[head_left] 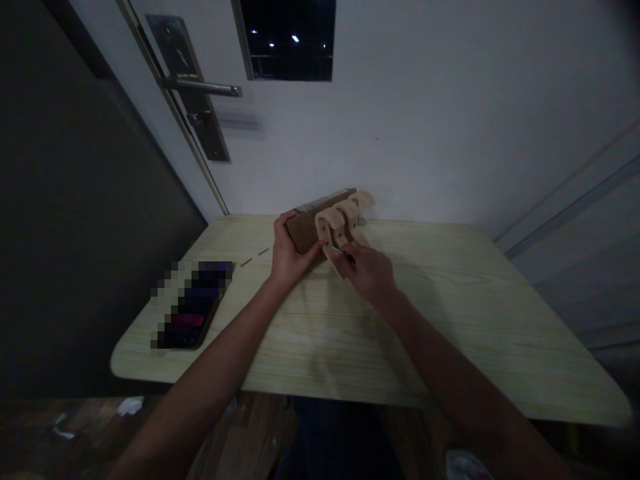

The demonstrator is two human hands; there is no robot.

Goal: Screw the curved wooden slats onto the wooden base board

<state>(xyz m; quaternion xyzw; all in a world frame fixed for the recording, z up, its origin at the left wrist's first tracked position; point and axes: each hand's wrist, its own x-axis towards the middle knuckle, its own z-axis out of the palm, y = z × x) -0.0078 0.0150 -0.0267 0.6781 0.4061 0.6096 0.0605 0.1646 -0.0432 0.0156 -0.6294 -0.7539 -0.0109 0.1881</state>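
A brown wooden board with several pale curved hooks (330, 223) stands tilted on the light wooden table (450, 320), close to the white wall. My left hand (290, 257) grips the board's near left end, fingers wrapped round it. My right hand (367, 270) is closed on a thin metal tool (340, 251), probably a screwdriver, whose tip rests at the base of the nearest hook.
A phone (193, 303) lies on the table's left part, its screen blurred out. Two small screws (255, 257) lie between the phone and my left hand. A door with a metal lever handle (200, 85) is at the upper left.
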